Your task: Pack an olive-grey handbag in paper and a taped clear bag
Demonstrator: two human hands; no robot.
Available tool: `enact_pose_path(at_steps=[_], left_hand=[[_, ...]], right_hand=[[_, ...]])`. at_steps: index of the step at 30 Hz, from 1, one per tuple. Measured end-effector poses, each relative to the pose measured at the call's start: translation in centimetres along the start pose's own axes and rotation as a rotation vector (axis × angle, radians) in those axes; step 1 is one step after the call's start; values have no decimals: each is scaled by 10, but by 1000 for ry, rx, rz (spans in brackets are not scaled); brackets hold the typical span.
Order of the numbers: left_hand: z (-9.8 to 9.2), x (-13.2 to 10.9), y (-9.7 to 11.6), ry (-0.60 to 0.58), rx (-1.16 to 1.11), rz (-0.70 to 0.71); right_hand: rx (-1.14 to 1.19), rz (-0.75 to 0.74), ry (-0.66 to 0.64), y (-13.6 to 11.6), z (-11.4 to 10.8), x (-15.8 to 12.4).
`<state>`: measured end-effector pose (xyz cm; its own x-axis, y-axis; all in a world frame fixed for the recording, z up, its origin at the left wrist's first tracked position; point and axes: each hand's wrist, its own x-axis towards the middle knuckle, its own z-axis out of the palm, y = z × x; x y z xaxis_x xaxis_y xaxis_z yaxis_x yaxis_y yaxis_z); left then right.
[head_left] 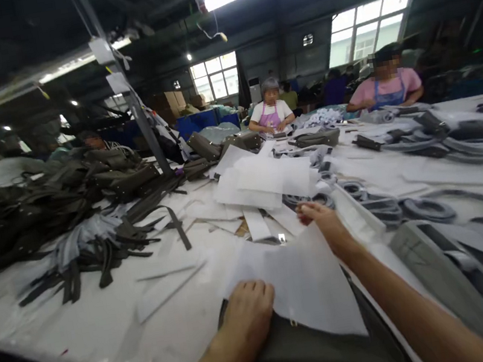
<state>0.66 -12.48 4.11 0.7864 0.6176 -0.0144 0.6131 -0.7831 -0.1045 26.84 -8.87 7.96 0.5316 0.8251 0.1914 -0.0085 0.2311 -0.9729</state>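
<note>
Head view | dark piece (324, 354) nearest, white sheet (308, 286) on top | left hand (249, 311) lies over both, seemingly steadying them; I can't tell if it pinches | right hand (319, 217) beyond, fingers curled, hold unclear | loose sheets (263, 177) farther

The dark item (324, 354) is cut off by the lower edge and partly covered by the white sheet (307, 290). The thumb of the left hand (249, 308) is hidden. Fingertips of the right hand (325, 221) are blurred; whether they hold anything cannot be determined.
</note>
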Motion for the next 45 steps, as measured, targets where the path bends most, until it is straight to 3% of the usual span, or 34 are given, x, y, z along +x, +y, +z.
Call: enact_pose_path(at_steps=[3,5,7,9,11,13,15,18,20,23,26,29,32,37,42,45], left_hand=[[-16,2,0,31,-9,23],[-19,4,0,80,-26,32],[-19,4,-1,137,-37,34],[-19,3,-1,205,-43,38],[-20,-1,-1,272,-55,48],[-22,-10,-1,345,-74,65],[-21,-23,1,519,-116,130],[-12,-45,8,778,-190,295],[0,-56,17,761,-189,343],[17,-62,33,702,-145,263],[27,-64,45,799,-143,167],[26,-66,50,879,-170,151],[23,-69,49,873,-173,163],[22,-69,47,865,-221,181],[15,-65,42,774,-302,173],[11,-59,37,622,-222,137]], right_hand=[[-165,-101,-20,-47,-33,-30],[-437,-185,-261,-75,-36,-64],[-693,-297,-517,-84,-26,-100],[-901,-407,-679,-73,-10,-127],[-1051,-430,-750,-52,3,-142],[-1110,-388,-769,-31,8,-145],[-1105,-361,-747,-19,6,-143],[-1122,-380,-692,-21,1,-144],[-1198,-422,-695,-29,1,-148],[-1378,-483,-737,-42,8,-158],[-1460,-507,-748,-43,12,-168],[-1306,-584,-708,-29,6,-174],[-1094,-714,-653,-12,-2,-175],[-975,-778,-704,-2,-6,-173],[-1019,-671,-717,-3,-3,-175],[-1017,-661,-704,-3,-3,-177]])
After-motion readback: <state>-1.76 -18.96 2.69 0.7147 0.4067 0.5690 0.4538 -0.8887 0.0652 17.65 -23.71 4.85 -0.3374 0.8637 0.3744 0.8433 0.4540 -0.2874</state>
